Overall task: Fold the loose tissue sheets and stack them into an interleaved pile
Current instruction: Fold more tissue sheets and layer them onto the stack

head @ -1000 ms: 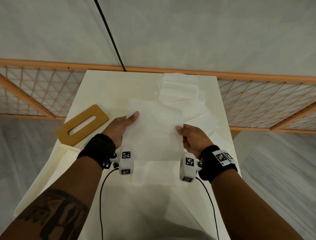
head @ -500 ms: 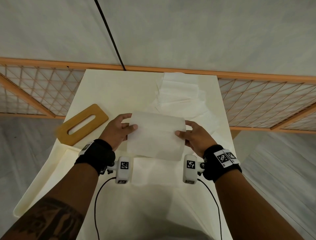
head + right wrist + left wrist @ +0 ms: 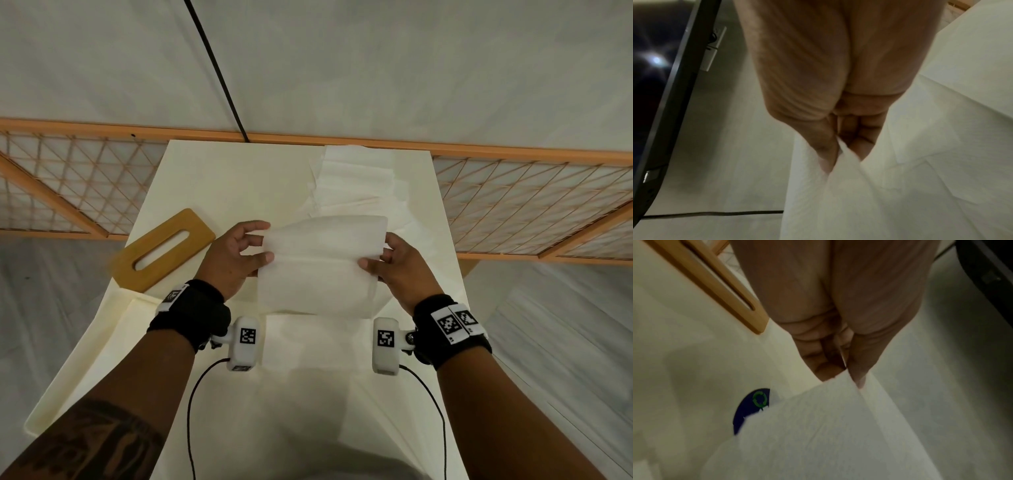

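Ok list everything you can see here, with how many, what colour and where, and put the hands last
held tissue sheet: one, white, folded over, above the table near its middle
loose tissue sheets: several, white, overlapping at the table's far right
wooden lid with slot: one, tan, on the table's left edge
tray: one, cream, at the table's near left
table: one, cream
lattice rail: one, orange wood, behind the table
round sticker: one, dark blue with green mark, partly under the sheet
wrist cameras: two, white, with black cables
left hand: pinches the sheet's left edge
right hand: pinches its right edge
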The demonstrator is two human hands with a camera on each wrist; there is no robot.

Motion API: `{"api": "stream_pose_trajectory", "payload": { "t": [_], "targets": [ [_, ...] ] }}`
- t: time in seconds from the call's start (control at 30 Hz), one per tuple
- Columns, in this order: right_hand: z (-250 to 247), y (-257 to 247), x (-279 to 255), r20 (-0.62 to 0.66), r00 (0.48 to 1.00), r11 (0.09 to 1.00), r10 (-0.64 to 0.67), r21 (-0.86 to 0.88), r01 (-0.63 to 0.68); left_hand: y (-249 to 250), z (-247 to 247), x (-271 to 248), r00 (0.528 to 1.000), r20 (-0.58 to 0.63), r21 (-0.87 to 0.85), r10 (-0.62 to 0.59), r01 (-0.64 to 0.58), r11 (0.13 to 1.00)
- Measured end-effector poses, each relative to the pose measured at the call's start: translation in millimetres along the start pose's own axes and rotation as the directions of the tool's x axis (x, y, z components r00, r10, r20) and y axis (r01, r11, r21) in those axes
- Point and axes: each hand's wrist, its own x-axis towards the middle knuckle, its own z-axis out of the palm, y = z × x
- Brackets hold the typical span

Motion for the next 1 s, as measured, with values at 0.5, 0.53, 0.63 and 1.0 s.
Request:
{"api": "stream_pose_trajectory", "payload": {
  "t": [0.5,0.53,0.63,1.0],
  "targets": [
    [-1,2,-4,0.075,0.974,0.968,0.215,0.117,-0.222,-5,-4,-3,0.991,0.069,-0.142,-0.110,0.119,0.983],
    [-2,4,-4,0.085,0.965,0.952,0.247,0.168,-0.258,-6,-4,-4,0.988,0.080,-0.167,-0.130,0.142,0.976],
    [-6,10,-4,0.129,0.934,0.906,0.332,0.234,-0.354,-10,-1,-7,0.986,0.062,-0.134,-0.155,0.162,0.978],
    [1,85,-36,-0.004,0.969,0.933,0.249,-0.266,-0.241,-70,9,-39,0.982,0.073,0.327,-0.174,0.142,0.934]
  ]
}}
